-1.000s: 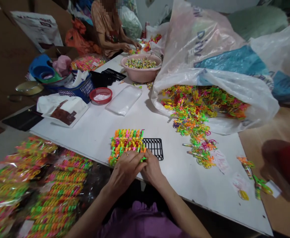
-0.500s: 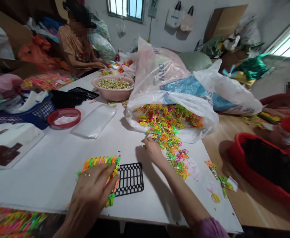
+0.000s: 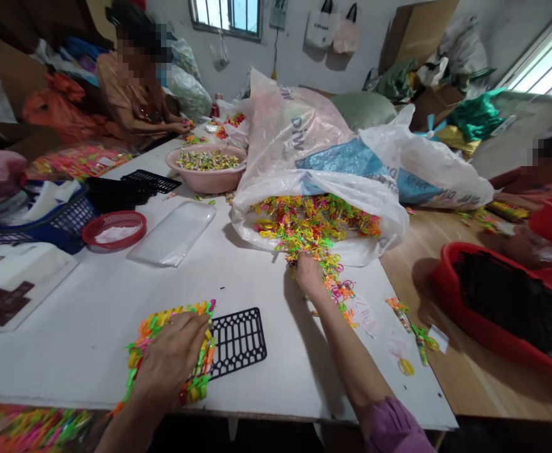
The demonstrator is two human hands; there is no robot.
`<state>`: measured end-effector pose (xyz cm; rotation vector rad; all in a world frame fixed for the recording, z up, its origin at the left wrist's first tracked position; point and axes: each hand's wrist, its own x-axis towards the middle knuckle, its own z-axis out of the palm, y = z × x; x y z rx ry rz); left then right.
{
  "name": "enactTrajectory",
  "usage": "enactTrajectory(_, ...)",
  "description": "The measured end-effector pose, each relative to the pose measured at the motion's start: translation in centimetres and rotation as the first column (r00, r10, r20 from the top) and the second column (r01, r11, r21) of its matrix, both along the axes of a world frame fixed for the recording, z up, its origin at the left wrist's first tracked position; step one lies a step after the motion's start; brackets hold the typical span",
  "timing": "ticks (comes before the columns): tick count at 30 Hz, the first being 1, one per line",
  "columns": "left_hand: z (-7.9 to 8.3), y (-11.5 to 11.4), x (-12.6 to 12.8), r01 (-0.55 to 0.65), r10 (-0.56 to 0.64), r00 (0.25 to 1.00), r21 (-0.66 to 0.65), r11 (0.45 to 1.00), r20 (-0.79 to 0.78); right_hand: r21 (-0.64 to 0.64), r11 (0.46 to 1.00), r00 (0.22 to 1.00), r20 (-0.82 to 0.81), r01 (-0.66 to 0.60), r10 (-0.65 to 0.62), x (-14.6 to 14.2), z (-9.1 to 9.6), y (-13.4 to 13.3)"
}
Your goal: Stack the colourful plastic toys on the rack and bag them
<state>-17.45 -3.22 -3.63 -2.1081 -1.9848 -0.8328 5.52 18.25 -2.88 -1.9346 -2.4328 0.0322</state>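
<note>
My left hand (image 3: pixel 178 345) lies over rows of bright plastic pieces (image 3: pixel 148 327), its fingers stretched out across them. Those pieces, in yellow, green, orange and red, sit on the left part of a black plastic grid rack (image 3: pixel 239 340); its right part shows bare slots. My right hand (image 3: pixel 309 275) reaches into a heap of similar small pieces with looped ends (image 3: pixel 335 267). Its fingers are bent together, and the tips are hidden, so what they grip cannot be made out. The heap spills from the mouth of a large white plastic sack (image 3: pixel 389 236).
Left on the white table (image 3: pixel 92 327) are a clear plastic bag (image 3: pixel 175 233), a red basket (image 3: pixel 115 229) and a box (image 3: pixel 21 277). A pink basin (image 3: pixel 205 179) of small pieces stands behind. To the right is a red tub (image 3: pixel 446 283). Two people sit nearby.
My right hand has moved further into the heap, and its fingers are now bent down among the pieces. My left hand lies flatter over the rows. The whole view has shifted slightly.
</note>
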Motion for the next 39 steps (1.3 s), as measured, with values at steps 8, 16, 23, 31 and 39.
enactTrajectory(8, 1.4, -1.2, 0.4, -0.018, 0.019, 0.999, 0.004, 1.000, -0.041, -0.016, 1.000, 1.000, -0.006, 0.025, -0.025, 1.2, 1.2, 0.8)
enactTrajectory(16, 2.4, -0.7, 0.5, 0.091, -0.097, 0.995, -0.129, 0.987, -0.038, -0.058, 0.909, 0.802, -0.496, -0.413, 0.333, -1.6, 0.9, -6.0)
enactTrajectory(23, 2.5, -0.7, 0.7, 0.070, -0.061, 0.996, -0.165, 0.984, 0.063, -0.196, 0.829, 0.494, -0.863, -0.524, 0.108, -6.6, -3.5, -12.5)
enactTrajectory(31, 3.0, -0.3, 0.7, 0.081, -0.053, 0.988, -0.194, 0.978, 0.143, -0.121, 0.831, 0.468, -0.865, -0.543, 0.180, -8.8, -4.8, -14.4)
enactTrajectory(39, 2.7, 0.3, 1.3, 0.001, -0.010, 1.000, -0.300, 0.954, -0.028, -0.124, 0.804, 0.683, -0.611, -0.581, 0.400, -9.1, -4.0, -14.9)
